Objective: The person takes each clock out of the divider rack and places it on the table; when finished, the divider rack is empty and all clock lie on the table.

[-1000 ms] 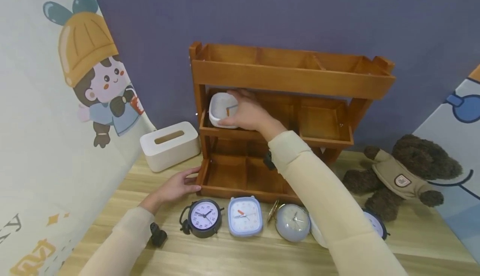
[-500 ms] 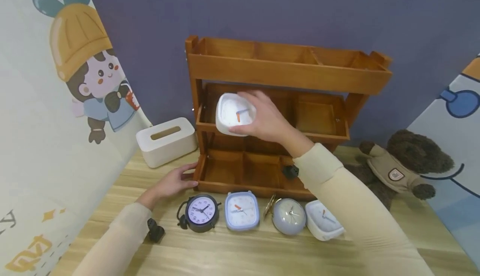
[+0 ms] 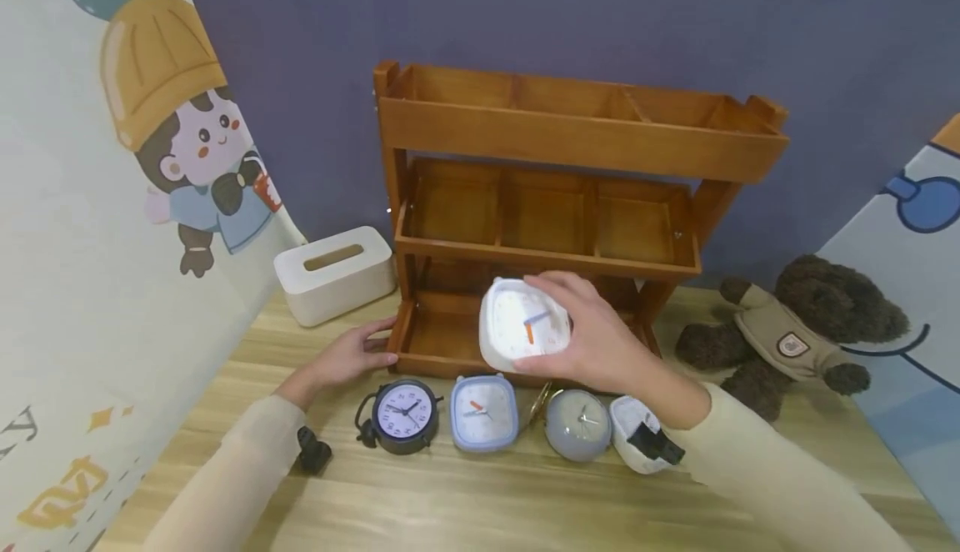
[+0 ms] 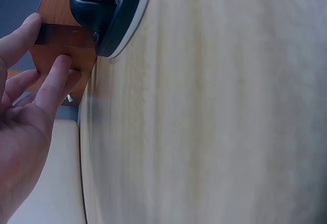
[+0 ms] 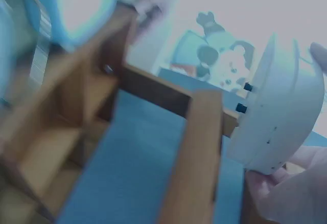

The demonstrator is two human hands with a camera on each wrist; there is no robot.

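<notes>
My right hand [image 3: 603,339] grips a white square alarm clock [image 3: 513,327] by its right side, with the dial facing up toward the head camera. It hangs in front of the shelf's lowest tier. In the right wrist view the clock's pale casing [image 5: 286,106] shows from the side. My left hand [image 3: 347,362] touches the left end of the brown wooden three-tier shelf [image 3: 577,137] near its base; in the left wrist view its extended fingers rest against the wood [image 4: 64,55]. A black alarm clock [image 3: 405,417] stands close to this hand.
Along the shelf's front sit a blue square clock [image 3: 483,414], a round grey clock [image 3: 577,425] and another white clock [image 3: 633,444], partly covered by the right wrist's black camera. A tissue box [image 3: 337,277] lies left, a brown teddy bear [image 3: 795,335] right.
My right hand has lifted the white clock out of the middle tier's left compartment and brought it down, right and forward of the shelf. The left hand has stayed at the shelf's end.
</notes>
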